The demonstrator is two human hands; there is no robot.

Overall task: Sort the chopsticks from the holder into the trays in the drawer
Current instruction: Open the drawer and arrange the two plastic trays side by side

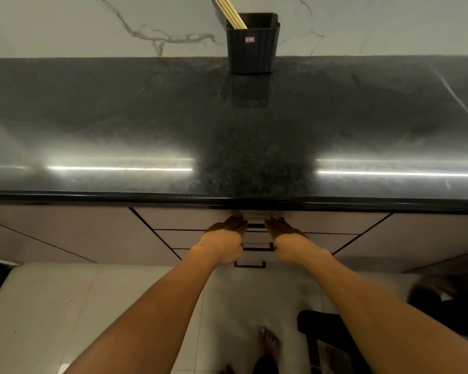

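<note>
Hands reach up under the counter edge to the top drawer [257,221]. We see our left hand [225,236] and right hand [287,234] with fingers in shadow at the drawer front, so we cannot tell if they hold it. The drawer looks closed. Far back on the shiny, speckled black counter [119,125] stands a ribbed black square holder [251,47] with thin pale wooden chopsticks [229,10].

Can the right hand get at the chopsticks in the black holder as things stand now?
Probably yes. The right hand is low at the top drawer, under the counter edge, but nothing stands on the counter between it and the holder. The chopsticks stick out above its rim.
</note>
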